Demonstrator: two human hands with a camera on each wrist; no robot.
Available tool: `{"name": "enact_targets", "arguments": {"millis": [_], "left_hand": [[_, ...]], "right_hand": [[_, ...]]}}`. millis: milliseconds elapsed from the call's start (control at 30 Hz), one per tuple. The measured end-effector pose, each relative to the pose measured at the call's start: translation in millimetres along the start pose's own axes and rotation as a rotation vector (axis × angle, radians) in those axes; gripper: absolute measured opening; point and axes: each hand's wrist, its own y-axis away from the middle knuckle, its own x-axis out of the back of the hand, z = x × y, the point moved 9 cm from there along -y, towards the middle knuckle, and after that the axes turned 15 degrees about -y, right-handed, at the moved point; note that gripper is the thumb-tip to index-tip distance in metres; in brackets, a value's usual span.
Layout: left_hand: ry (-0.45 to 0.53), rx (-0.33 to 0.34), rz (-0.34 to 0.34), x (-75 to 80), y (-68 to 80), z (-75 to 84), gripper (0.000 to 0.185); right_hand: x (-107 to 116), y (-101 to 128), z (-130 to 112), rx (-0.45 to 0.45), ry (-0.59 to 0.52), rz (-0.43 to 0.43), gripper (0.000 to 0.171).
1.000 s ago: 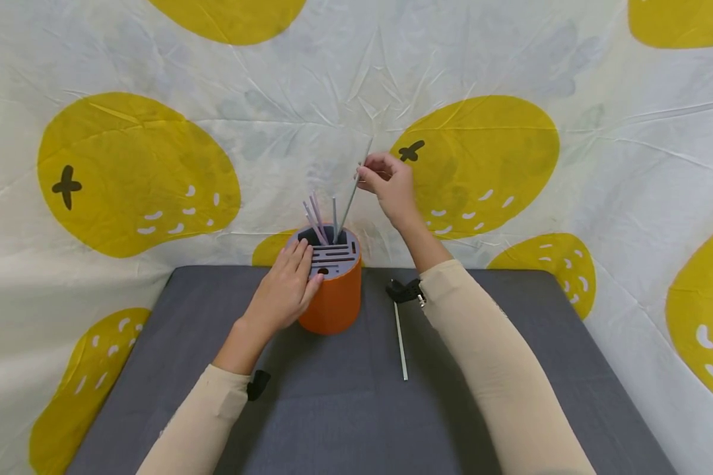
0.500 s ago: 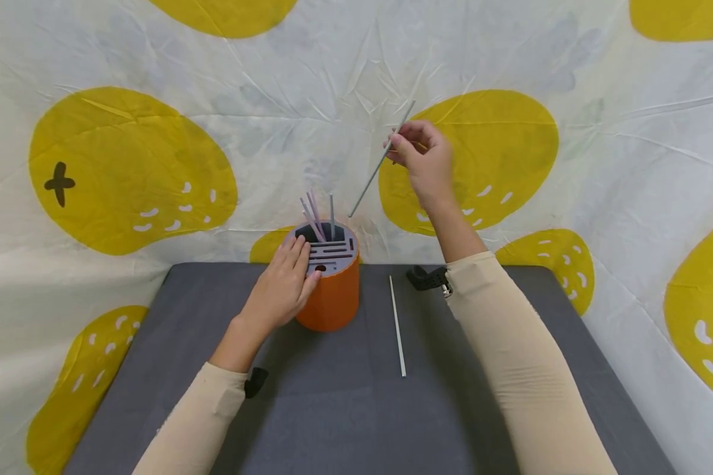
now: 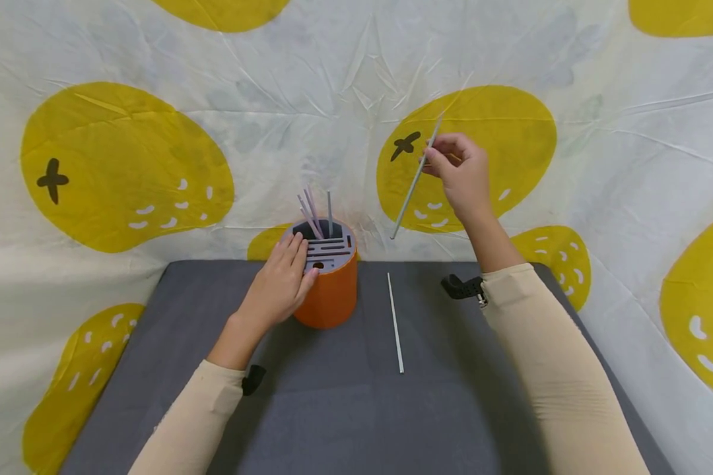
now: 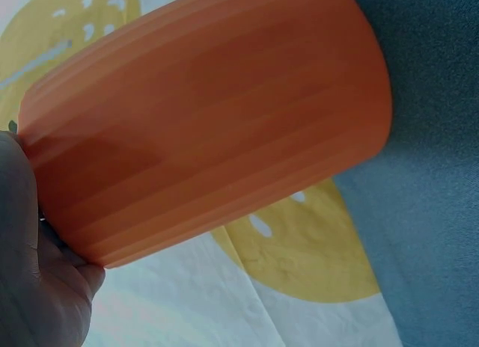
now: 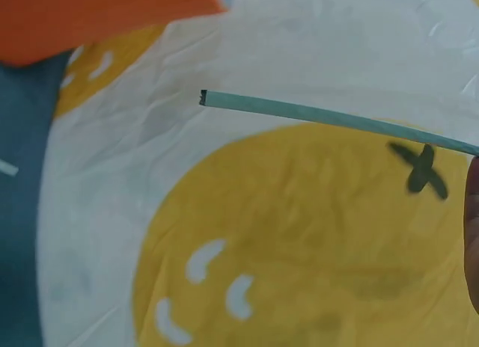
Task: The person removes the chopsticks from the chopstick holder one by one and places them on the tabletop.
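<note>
On the grey table [image 3: 333, 422] I have the orange holder [image 3: 327, 300] upright near the far edge. The left hand [image 3: 276, 284] rests on its top, fingers extended and close together, thumb apart. The right hand [image 3: 466, 178] is raised to the holder's right, thumb and fingertips pinching the grey-green stick [image 3: 412, 187] in mid-air; I read its long axis as steeply slanted, lower end pointing down and left, apart from the holder. A pale stick [image 3: 395, 323] lies lengthwise toward me; purple sticks [image 3: 315, 218] lean left in the holder.
</note>
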Motion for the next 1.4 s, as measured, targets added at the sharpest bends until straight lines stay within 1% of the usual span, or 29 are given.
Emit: {"name": "enact_targets", "arguments": {"millis": [100,267,400,700,900,1067,1267,1400], "left_hand": [[-0.001,-0.006,0.002,-0.4,0.2,-0.1,0.066],[-0.003,-0.002,-0.012,-2.1,1.3,-1.5,0.066],[0.007,0.004,-0.015,-2.3,1.8,-1.5,0.066],[0.002,0.004,-0.023,-2.0,4.3,-0.2,0.067],[-0.006,-0.002,-0.018,-1.1,4.0,-0.6,0.067],[-0.012,-0.01,-0.038,-2.9,3.6,-0.2,0.067],[-0.018,-0.003,-0.052,-3.6,3.9,-1.2,0.068],[-0.02,-0.002,-0.045,-3.5,3.6,-1.2,0.067]], "right_hand": [[14.3,7.5,14.0,-0.039,0.063,-0.008,0.027],[35.4,22.7,42.8,-0.099,0.191,-0.035,0.03],[49.3,35.5,64.9,-0.148,0.261,-0.048,0.031],[77.5,67.4,118.9,-0.328,0.421,-0.084,0.034],[90.0,89.2,151.4,-0.444,0.48,-0.132,0.032],[98.1,106.2,170.8,-0.502,0.523,-0.149,0.027],[105.3,121.8,190.9,-0.551,0.499,-0.163,0.024],[108.0,131.4,198.6,-0.59,0.484,-0.164,0.024]]}}
